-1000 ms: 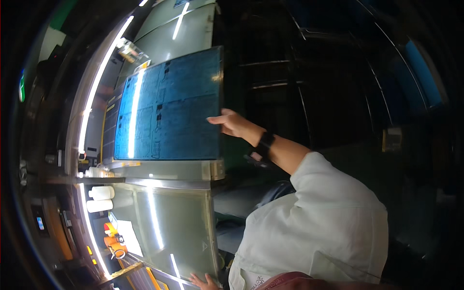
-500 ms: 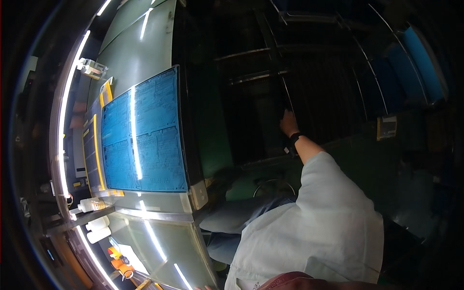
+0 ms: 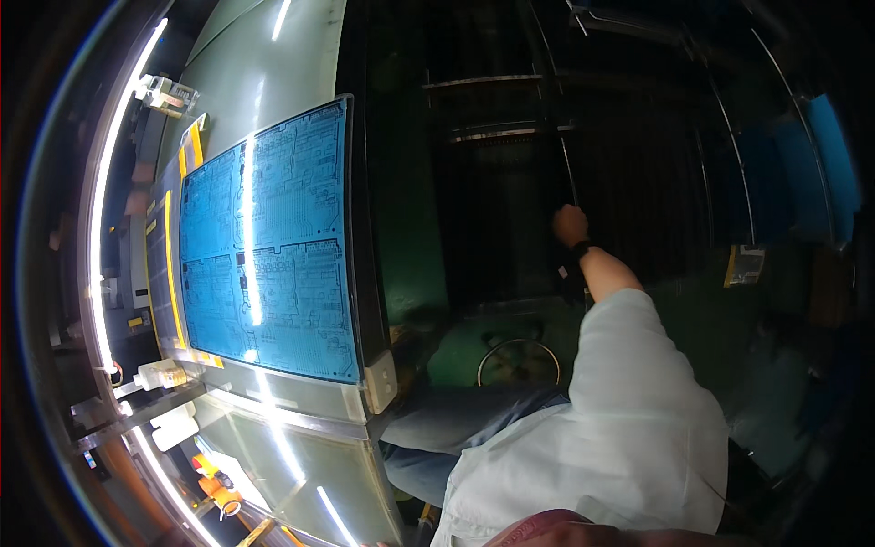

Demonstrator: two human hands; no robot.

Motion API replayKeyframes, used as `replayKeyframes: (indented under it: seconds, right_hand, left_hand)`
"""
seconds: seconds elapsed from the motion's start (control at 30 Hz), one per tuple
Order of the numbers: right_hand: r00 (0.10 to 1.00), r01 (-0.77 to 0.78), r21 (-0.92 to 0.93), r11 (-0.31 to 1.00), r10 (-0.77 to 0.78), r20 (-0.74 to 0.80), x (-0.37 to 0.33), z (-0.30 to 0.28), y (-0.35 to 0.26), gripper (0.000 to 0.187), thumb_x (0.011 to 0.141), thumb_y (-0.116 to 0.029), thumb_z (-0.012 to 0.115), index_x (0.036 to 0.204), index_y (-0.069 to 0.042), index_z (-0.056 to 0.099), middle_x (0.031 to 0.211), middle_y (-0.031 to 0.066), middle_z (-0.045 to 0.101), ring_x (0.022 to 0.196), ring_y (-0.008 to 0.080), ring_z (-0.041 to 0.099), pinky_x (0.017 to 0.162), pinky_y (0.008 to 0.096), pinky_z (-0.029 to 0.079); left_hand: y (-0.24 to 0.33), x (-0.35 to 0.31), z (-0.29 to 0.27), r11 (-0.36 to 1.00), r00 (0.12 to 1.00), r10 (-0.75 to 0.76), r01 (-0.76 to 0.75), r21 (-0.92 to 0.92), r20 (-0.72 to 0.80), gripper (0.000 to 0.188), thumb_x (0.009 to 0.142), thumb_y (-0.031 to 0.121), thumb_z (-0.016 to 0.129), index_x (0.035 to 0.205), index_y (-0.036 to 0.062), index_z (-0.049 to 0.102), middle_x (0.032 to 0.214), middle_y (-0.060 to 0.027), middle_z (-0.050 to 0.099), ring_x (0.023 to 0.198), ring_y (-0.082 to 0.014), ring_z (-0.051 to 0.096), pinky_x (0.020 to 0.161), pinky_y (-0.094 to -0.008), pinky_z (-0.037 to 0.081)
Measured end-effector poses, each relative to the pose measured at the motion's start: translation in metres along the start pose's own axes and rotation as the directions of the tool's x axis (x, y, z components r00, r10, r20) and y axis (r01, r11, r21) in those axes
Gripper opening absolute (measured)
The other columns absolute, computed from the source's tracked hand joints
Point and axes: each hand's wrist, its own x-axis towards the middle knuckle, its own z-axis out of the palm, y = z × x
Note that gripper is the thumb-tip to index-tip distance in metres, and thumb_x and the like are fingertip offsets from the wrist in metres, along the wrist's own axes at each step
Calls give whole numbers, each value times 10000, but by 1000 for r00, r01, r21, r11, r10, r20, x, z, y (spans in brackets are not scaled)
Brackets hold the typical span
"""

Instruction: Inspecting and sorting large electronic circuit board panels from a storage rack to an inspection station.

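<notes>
My right hand (image 3: 571, 224) reaches out over the dark area right of the bench, its fingers curled closed. It is at the near end of a thin bright edge on a dark rack (image 3: 497, 214). What the fingers hold, if anything, is lost in shadow. A dark band (image 3: 583, 249) circles that wrist, below a pale sleeve. A skin-coloured sliver at the bottom edge, by the bench, may be my left hand; its fingers are hidden. On the bench to the left lies a large blue panel (image 3: 301, 214) with printed circuit outlines, touched by neither hand.
Bottles (image 3: 162, 374) stand along the bench's far side, beside bright tube lights (image 3: 102, 210). Yellow-edged dark sheets (image 3: 164, 273) lie past the panel. A ring-shaped stool base (image 3: 519, 363) rests on the green floor. Blue bins (image 3: 832, 146) and metal rails are at the far right.
The view has shifted a little, so the rack sits farther right and more of the stool base shows. My right hand stays closed at the same rack edge.
</notes>
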Motion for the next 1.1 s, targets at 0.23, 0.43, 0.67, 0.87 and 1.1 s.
replayKeyframes:
  seconds: [0.23, 0.43, 0.67, 0.87, 1.1]
  right_hand:
    - [986, 104, -28, 994, -107, -131, -55, -193, -7, 325, 816, -265, 577, 783, 53, 639, 798, 276, 607, 787, 423, 601, 743, 456, 489]
    - [985, 71, 591, 803, 39, -170, -120, -341, 31, 316, 830, -261, 612, 843, 53, 645, 685, 123, 638, 603, 167, 607, 577, 298, 469]
    - [917, 390, 911, 132, 37, -398, -176, -394, 19, 324, 823, -157, 645, 1047, 68, 584, 999, 104, 615, 849, 154, 590, 755, 266, 459]
    - [909, 400, 910, -108, -74, -409, -208, -419, -42, 345, 832, -197, 627, 1076, 40, 571, 1014, 74, 600, 893, 148, 573, 790, 262, 442]
    - [826, 369, 906, -208, -373, -422, -227, -409, -110, 378, 839, -243, 620, 1071, 49, 562, 1005, 109, 599, 856, 171, 582, 772, 275, 444]
  left_hand:
    - [-11, 26, 3, 997, 996, 55, -58, -43, -70, 643, 853, 477, 503, 1388, 174, 312, 1459, -166, 192, 1351, -351, 143, 1071, -519, 135]
    - [-21, 76, -8, 988, 962, 116, -137, -72, -248, 636, 855, 475, 502, 1385, 174, 321, 1458, -165, 196, 1350, -349, 151, 1073, -512, 144]
    - [42, 76, -45, 927, 876, 246, -338, -163, -414, 593, 871, 396, 494, 1393, 188, 305, 1469, -135, 182, 1353, -329, 160, 1091, -482, 156]
    - [93, 39, -83, 768, 834, 286, -494, -408, -472, 607, 841, 178, 556, 1390, 129, 303, 1474, -120, 181, 1369, -315, 104, 1096, -457, 137]
    - [89, 15, -97, 769, 835, 158, -439, -464, -527, 626, 833, 357, 580, 1371, 135, 347, 1470, -138, 188, 1358, -349, 134, 1074, -456, 195]
